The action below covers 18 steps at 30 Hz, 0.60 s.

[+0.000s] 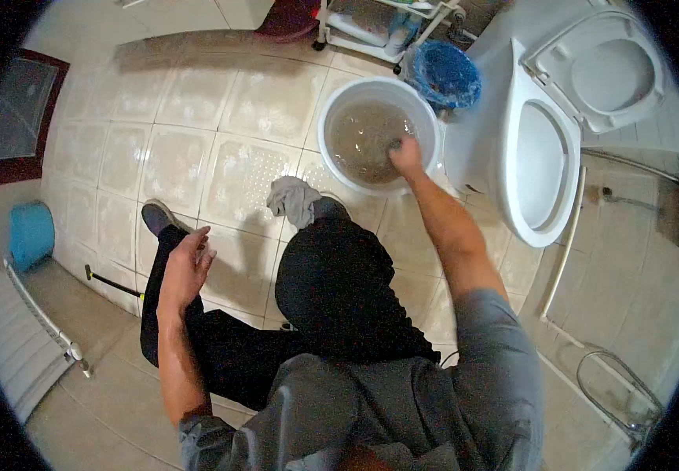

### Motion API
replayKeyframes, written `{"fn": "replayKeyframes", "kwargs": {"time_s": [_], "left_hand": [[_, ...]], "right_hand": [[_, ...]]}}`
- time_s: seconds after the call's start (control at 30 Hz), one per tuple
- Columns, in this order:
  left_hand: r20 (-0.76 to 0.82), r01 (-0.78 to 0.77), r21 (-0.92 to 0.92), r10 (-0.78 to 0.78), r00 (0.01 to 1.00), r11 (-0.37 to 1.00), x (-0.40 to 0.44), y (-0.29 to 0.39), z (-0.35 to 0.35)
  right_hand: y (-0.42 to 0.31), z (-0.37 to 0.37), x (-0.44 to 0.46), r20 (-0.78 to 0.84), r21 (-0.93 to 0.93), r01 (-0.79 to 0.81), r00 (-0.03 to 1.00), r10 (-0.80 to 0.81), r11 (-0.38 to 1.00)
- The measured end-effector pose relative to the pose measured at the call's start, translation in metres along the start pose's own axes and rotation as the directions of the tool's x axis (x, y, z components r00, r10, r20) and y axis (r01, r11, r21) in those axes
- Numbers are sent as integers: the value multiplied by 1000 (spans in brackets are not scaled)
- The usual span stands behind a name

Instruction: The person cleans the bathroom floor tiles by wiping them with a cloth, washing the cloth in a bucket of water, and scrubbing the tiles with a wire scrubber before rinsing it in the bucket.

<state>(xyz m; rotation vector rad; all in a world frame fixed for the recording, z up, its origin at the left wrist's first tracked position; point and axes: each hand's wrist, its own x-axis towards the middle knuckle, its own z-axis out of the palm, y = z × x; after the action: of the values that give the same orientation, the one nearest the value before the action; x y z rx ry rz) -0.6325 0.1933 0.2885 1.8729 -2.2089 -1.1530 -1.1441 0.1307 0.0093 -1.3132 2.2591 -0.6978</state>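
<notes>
A white basin (326, 145) of murky, brownish water (359, 141) stands on the tiled floor. My right hand (404, 155) reaches over its right side, fingers closed at the water's surface around a small dark thing that I cannot make out. Over my bent left leg hangs my left hand (192, 257), empty, its fingers loosely apart. A crumpled grey cloth (293, 201) lies at my right knee or foot, between the two hands and below the basin.
Right of the basin are a blue-lined bin (443, 72) and a toilet (542, 169) with its lid up. A wheeled rack (359, 30) stands behind. At left are a blue bucket (31, 235), a radiator (21, 341) and a black-handled tool (113, 282) on the floor.
</notes>
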Motion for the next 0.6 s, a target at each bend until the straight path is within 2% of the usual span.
{"fn": "replayKeyframes", "kwargs": {"time_s": [0.03,0.07,0.13,0.17,0.2,0.27,0.3,0.37,0.43,0.47,0.53,0.57,0.6], "left_hand": [[-27,-45,46,46,999,998,9,-5,-3],[18,81,-24,-81,997,996,8,9,-6],[-45,14,-25,-15,999,1000,8,21,-11],[-36,17,-6,-17,999,1000,7,19,-9],[-32,13,-10,-13,999,1000,9,19,-9],[-3,28,-35,-28,1000,999,13,24,-8],[22,87,-57,-85,996,995,15,26,-8],[19,48,-45,-47,999,998,17,20,-6],[23,20,-41,-19,1000,999,18,15,-2],[38,10,-43,-9,999,999,15,8,1],[-7,-19,-29,19,1000,999,22,-12,5],[8,82,-76,-82,997,994,-5,-4,8],[18,112,-73,-111,994,991,-14,4,6]], "right_hand": [[33,15,11,-78,69,-9,997,15,998],[24,7,17,-82,69,-4,997,10,998],[-12,-29,3,91,110,90,991,-100,990],[-43,-52,0,133,29,40,990,-43,999],[-61,-67,4,131,23,37,991,-40,999],[-87,-95,11,-44,106,217,976,-214,970],[-107,-112,10,-40,99,207,978,-204,973],[-144,-134,5,-176,297,257,961,-211,920],[-33,-23,24,-149,-110,253,952,-267,961],[20,30,33,-135,-306,243,946,-295,920],[-7,6,-15,-79,-3,56,995,-56,998],[-20,-2,-18,-44,-7,67,997,-67,998],[-36,-11,-22,26,31,68,997,-68,997]]}}
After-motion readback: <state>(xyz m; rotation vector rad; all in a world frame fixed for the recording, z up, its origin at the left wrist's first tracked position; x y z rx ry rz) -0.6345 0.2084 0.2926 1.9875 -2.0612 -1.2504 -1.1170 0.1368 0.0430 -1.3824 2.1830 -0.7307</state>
